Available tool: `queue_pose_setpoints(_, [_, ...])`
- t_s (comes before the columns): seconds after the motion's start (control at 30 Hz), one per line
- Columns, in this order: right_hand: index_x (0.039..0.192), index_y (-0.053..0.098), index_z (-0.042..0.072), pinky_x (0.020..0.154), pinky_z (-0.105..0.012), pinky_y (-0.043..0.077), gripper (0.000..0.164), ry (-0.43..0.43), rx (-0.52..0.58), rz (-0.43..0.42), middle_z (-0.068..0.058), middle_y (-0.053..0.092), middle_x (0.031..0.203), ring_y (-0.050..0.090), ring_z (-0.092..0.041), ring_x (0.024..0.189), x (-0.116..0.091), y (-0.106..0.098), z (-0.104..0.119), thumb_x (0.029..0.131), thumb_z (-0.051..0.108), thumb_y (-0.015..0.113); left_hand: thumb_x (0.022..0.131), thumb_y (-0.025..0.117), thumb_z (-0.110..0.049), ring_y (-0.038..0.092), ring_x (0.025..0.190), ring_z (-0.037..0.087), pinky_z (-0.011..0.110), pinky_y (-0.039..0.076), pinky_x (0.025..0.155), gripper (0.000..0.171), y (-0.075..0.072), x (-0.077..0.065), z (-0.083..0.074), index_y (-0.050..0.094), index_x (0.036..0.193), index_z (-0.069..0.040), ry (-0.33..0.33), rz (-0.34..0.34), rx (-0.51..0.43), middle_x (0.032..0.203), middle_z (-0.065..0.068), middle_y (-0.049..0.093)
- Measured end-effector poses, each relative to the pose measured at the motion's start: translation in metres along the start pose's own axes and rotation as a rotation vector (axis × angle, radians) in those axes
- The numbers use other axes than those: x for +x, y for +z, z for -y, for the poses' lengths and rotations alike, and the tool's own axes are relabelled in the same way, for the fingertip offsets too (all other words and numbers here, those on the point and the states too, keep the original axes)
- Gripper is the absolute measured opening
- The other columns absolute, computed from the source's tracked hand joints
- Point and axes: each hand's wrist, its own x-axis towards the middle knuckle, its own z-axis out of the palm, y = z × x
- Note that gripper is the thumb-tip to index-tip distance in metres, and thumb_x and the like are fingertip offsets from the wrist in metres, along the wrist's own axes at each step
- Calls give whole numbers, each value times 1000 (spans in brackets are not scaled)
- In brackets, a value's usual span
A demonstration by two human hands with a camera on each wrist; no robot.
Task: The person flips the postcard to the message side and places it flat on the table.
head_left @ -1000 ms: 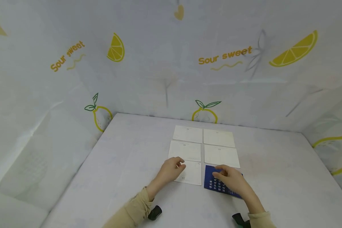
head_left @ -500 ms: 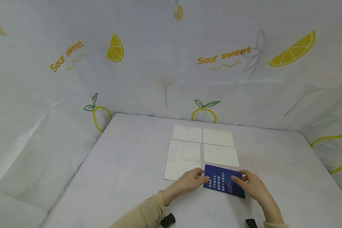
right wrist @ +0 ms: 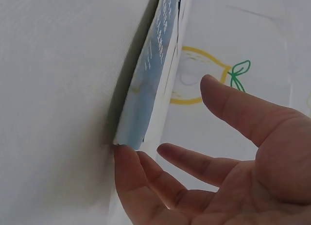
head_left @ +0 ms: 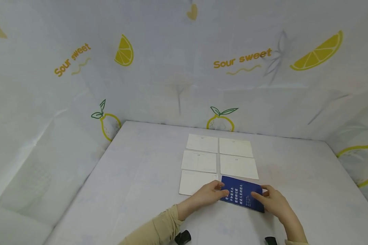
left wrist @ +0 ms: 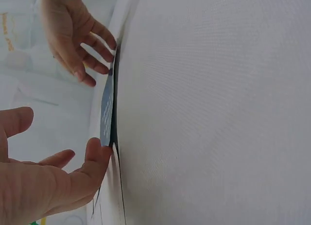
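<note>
A blue card (head_left: 244, 192) with white lettering lies at the near right of a block of white cards, one edge slightly raised off the table. At its left end is my left hand (head_left: 207, 194), fingertips against the short edge, thumb over the corner in the head view. My right hand (head_left: 274, 203) is at the other short end, fingers at the edge. In the left wrist view the card (left wrist: 108, 108) spans between both hands, and the left thumb (left wrist: 17, 120) stands apart from it. The right wrist view shows fingertips (right wrist: 127, 159) touching the card's end, thumb spread away.
Several white cards lie in two columns beyond the hands, among them a near-left card (head_left: 193, 182) partly covered by the left hand and a right one (head_left: 239, 166). Short black objects (head_left: 183, 237) lie near my wrists. Lemon-printed sheeting (head_left: 178, 68) encloses the table (head_left: 125, 190).
My left hand has moved right from the near-left white card to the blue card. My right hand has shifted from over the blue card to its right end. That white card now sits straighter.
</note>
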Motion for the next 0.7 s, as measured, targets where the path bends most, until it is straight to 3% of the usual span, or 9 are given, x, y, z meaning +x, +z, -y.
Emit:
queue_pose_setpoints(0.17, [129,35,-18,73,-48,51,75,-4,-30,-16,-38,52,116,56,-46,98,-1,-2,-3,87,40,59,86,64,-29,60,106,26,37,51,86,44,1,3,1,54,123,-6,1,-30,-120,122,16,59])
queue_pose_setpoints(0.33, [129,35,-18,73,-47,51,67,-1,-8,-14,-37,52,116,55,-46,100,-1,-6,-3,86,26,59,79,71,-17,59,106,25,37,50,86,50,2,7,2,52,124,-4,21,-59,-183,116,13,60])
queue_pose_setpoints(0.53, [132,34,-17,75,-46,49,66,-11,28,-36,-37,50,117,52,-47,102,0,-7,0,83,19,60,69,72,5,56,82,10,20,47,68,63,3,16,1,47,127,3,78,-134,-247,100,8,57])
queue_pose_setpoints(0.7, [135,31,-13,70,-37,48,67,-24,87,-67,-33,52,114,54,-41,100,-2,-7,4,83,18,60,64,67,12,51,69,6,15,43,59,70,6,22,3,43,130,6,131,-215,-223,92,5,51])
